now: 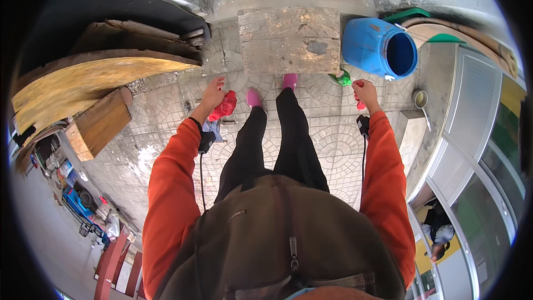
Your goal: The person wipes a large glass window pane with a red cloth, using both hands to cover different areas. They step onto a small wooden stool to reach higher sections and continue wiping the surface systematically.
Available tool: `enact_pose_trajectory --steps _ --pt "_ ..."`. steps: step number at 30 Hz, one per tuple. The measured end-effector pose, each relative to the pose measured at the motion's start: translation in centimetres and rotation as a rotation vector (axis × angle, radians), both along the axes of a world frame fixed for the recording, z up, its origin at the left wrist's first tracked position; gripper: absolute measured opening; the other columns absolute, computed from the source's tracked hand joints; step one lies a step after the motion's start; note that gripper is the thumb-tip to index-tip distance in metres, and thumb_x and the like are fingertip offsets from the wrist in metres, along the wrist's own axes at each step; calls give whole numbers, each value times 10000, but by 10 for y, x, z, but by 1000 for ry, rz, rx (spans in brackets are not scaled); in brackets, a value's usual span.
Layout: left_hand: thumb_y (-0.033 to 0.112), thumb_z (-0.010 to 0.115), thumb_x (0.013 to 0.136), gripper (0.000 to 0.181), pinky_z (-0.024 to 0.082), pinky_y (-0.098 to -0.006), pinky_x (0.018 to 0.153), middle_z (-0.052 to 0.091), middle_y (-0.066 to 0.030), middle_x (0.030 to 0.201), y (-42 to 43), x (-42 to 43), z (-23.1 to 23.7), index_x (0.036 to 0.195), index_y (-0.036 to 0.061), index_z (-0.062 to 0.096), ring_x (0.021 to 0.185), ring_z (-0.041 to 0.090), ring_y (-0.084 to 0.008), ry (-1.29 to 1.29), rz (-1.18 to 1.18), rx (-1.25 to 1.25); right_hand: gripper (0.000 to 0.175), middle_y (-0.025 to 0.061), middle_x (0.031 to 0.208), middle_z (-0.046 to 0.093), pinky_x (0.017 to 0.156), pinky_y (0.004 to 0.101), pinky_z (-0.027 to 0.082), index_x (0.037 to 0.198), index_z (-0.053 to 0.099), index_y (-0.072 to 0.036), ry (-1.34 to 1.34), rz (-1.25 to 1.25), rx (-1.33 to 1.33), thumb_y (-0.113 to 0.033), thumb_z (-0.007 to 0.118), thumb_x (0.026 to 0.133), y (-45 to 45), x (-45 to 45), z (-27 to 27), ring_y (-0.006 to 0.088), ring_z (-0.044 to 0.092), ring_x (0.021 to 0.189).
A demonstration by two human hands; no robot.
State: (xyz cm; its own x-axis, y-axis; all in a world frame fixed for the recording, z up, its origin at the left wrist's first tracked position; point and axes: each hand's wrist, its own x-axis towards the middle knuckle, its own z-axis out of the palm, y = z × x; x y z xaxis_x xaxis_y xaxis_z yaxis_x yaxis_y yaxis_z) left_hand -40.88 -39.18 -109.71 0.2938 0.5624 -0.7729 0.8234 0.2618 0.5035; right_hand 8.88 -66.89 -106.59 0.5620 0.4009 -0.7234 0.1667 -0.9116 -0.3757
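Note:
My left hand (pixel 213 95) is to the left of my feet, fingers curled, with a crumpled red bundle (pixel 225 106) against its palm side. That bundle looks like thin cloth or plastic; which of the two I cannot tell. Off to the right, my right hand (pixel 364 91) pinches a smaller red piece (pixel 360 105), partly hidden by the fingers. Just beyond it is a green bottle (pixel 342 78) by the corner of a worn wooden table (pixel 289 41). Black devices with cables are strapped at both wrists.
A blue plastic barrel (pixel 366 46) lies open-mouthed right of the table. Wooden boards (pixel 100 73) and a wood block (pixel 100 123) lie at left. A long-handled ladle (pixel 420 99) is near a concrete step (pixel 410 133). A person (pixel 439 229) is behind the glazed frontage at right.

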Motion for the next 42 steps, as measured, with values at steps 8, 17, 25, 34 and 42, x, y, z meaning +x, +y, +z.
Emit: enact_pose_trajectory --steps 8,17,25,34,42 --pt "6 605 831 871 454 -341 1003 334 -193 1551 24 127 -63 1571 95 154 1310 465 -256 -230 477 -167 735 94 1066 662 751 246 490 1382 496 74 139 -189 416 -395 751 877 142 50 -122 105 602 875" --pt "-53 547 827 881 521 -256 750 357 -186 1519 53 120 -68 1582 83 111 969 622 -165 -327 517 -372 368 -48 729 520 508 212 375 907 619 -64 342 -99 171 -419 715 907 168 47 -103 38 447 573" --pt "-78 537 809 905 450 -266 985 303 -149 1562 17 82 -50 1584 102 108 1306 454 -203 -336 587 -312 322 -45 779 569 568 211 376 1029 666 -40 321 18 221 -340 715 921 192 14 -65 39 464 656" --pt "-128 468 806 904 431 -311 1057 283 -155 1570 -66 -60 16 1590 134 102 1405 362 -258 -358 1124 -347 744 2 828 599 548 223 418 1368 468 108 454 302 135 -349 770 865 268 -121 -50 55 508 627" --pt "-93 441 880 848 517 -353 970 298 -164 1552 -76 -190 -11 1590 144 43 1248 542 -286 -310 1303 -311 889 159 918 731 732 332 543 1399 469 71 267 687 294 -511 745 787 333 -255 -104 231 715 805"
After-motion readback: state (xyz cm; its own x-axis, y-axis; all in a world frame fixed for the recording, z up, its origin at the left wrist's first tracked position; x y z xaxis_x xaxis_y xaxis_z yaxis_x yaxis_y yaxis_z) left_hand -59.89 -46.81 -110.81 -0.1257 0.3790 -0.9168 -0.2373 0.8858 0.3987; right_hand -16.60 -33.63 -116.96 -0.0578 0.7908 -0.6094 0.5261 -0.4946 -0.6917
